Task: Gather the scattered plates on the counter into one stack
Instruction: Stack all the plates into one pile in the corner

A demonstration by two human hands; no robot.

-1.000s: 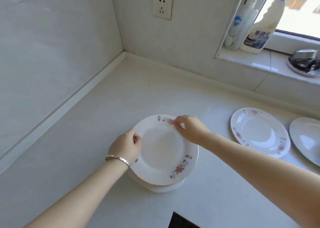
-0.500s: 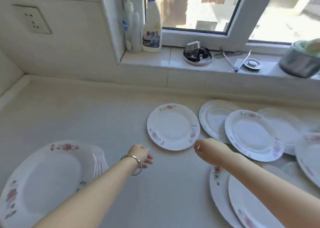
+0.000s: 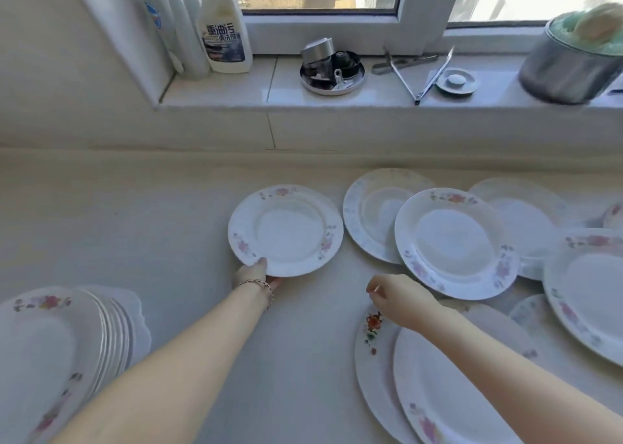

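Observation:
A stack of white floral plates [image 3: 50, 349] stands at the lower left of the counter. A single floral plate [image 3: 286, 230] lies in the middle. My left hand [image 3: 257, 275] grips its near rim, thumb on top and fingers under the edge. My right hand [image 3: 397, 297] hovers loosely curled, holding nothing, above the rim of a plate with a red flower [image 3: 372, 352]. Several more plates overlap on the right, among them a floral plate [image 3: 455, 243] and a plain one [image 3: 374, 214].
The windowsill [image 3: 371, 98] behind carries a cleaner bottle [image 3: 224, 28], a round metal tin [image 3: 332, 71], tongs [image 3: 418, 69] and a metal pot [image 3: 573, 62]. Bare counter [image 3: 135, 224] lies between the stack and the single plate.
My view swung right, away from the stack. My left hand has reached forward and taken hold of the middle plate's near rim. My right hand has hardly moved.

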